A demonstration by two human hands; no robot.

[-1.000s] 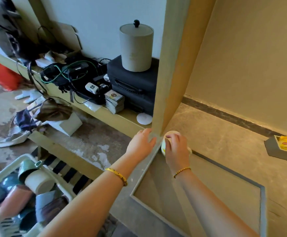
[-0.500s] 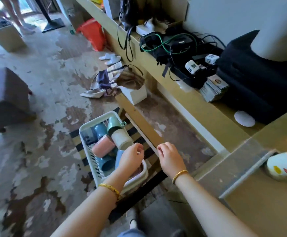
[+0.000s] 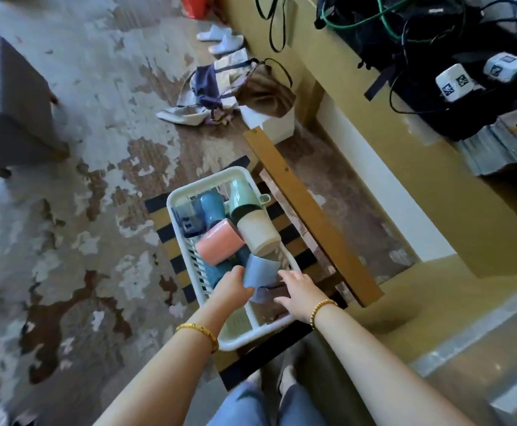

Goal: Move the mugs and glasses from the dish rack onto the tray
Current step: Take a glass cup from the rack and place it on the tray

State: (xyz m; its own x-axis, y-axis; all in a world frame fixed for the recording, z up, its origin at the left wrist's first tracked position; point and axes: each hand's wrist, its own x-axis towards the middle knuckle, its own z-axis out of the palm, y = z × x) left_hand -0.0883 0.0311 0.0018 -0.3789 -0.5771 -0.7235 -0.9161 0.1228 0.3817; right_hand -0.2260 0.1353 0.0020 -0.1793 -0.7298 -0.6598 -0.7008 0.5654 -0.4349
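A white dish rack (image 3: 186, 192) stands on the floor below me, filled with lying mugs: green (image 3: 240, 195), cream (image 3: 258, 232), pink (image 3: 218, 245), dark blue (image 3: 212, 207) and light blue (image 3: 261, 268). My left hand (image 3: 232, 288) reaches into the rack's near end, thumb and fingers curled around the light blue mug's left side. My right hand (image 3: 298, 291) hovers just right of that mug with fingers apart, over a dark glass (image 3: 266, 296) that is partly hidden. A grey strip at the lower right looks like the tray's rim (image 3: 466, 341); the inside of the tray is out of view.
The rack rests on a black-and-yellow striped mat (image 3: 165, 233). A wooden bar (image 3: 309, 216) runs along its right side. A yellow shelf (image 3: 383, 142) with cables and black gear rises to the right. Bags (image 3: 232, 90) and a grey block (image 3: 8, 112) lie on the floor beyond.
My view has swung from the tray, where a yellow-spotted mug was set down, to the rack. Both hands have dropped into the rack's near end, and the left has closed on the light blue mug.
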